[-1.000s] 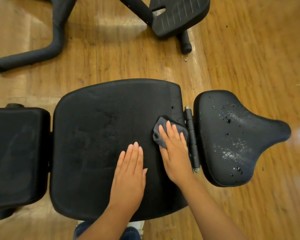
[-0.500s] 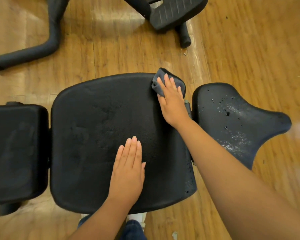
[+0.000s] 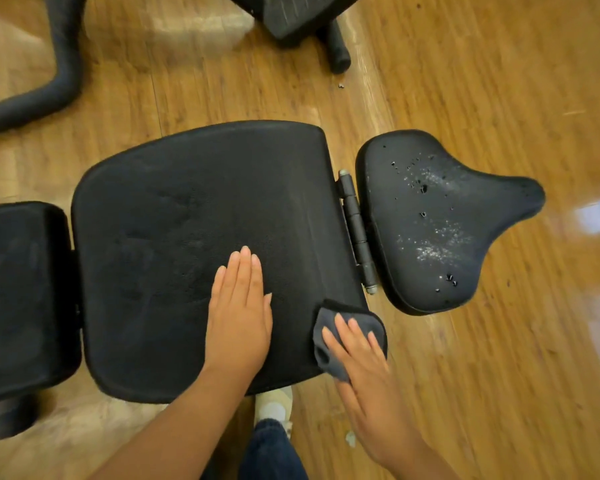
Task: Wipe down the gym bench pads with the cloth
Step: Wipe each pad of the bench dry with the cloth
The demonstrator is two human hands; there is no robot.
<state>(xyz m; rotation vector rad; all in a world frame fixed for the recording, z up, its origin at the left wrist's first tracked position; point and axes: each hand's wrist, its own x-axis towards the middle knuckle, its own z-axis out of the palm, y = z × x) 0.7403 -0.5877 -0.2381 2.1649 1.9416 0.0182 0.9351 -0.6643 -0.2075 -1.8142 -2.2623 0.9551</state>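
The large black padded middle pad [image 3: 201, 244] of the gym bench lies flat over the glossy wooden plank floor [image 3: 499, 98], and both hands are on it. The left hand [image 3: 238, 318] rests palm down near the front edge of this pad, with the fingers straight, close together and released; it grasps nothing. The right hand [image 3: 359, 358] lies flat on the small dark grey folded cloth [image 3: 329, 348] at the front right corner of the same pad. Its fingers are stretched out and press the cloth down from above; they are not curled around it. A part of the cloth hangs over the edge of the pad.

To the right, behind a grey metal hinge [image 3: 357, 233], sits the black saddle-shaped seat pad [image 3: 440, 223], apart from the cloth. White specks and small dark drops are spread on its surface. To the left, just beside the middle pad, is a 3rd black square pad [image 3: 21, 299], partly cut by the frame.

Below the bench, between the 2 forearms, a white shoe [image 3: 274, 405] and a dark blue trouser leg [image 3: 274, 452] are visible. At the top lie a black curved tube [image 3: 45, 88] and a black ribbed foot plate [image 3: 302, 12] of other equipment.
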